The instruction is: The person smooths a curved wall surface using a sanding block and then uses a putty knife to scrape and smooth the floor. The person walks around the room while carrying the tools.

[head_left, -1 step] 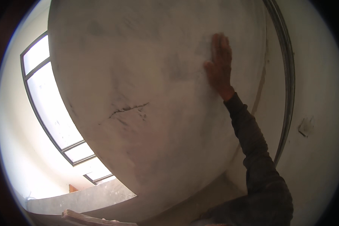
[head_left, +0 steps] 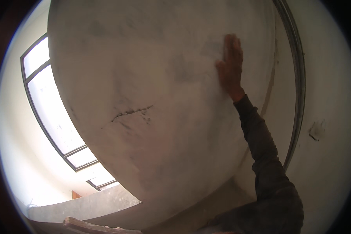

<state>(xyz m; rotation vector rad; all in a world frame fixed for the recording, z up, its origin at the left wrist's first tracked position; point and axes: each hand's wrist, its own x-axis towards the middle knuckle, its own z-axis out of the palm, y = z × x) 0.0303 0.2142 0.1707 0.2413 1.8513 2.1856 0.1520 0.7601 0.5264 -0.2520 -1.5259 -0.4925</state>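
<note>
My right hand (head_left: 231, 66), slightly blurred, lies against a large grey plastered surface (head_left: 175, 148), to the upper right of its middle, with fingers stretched out and thumb apart, holding nothing that I can see. A dark long sleeve (head_left: 261, 152) covers my arm, which reaches up from the lower right. A jagged dark crack (head_left: 132, 112) runs across the plaster to the lower left of my hand, and darker patches mark the surface around it. My left hand is not in view.
A bright framed window (head_left: 54, 113) is at the left, above a grey ledge (head_left: 82, 204). A wooden piece (head_left: 97, 228) juts in at the bottom. A dark metal frame (head_left: 298, 78) stands at the right, beside a wall (head_left: 327, 167) with a small damaged patch.
My right hand has shifted slightly to the right along the plastered surface, its fingers still stretched out. The surroundings look the same.
</note>
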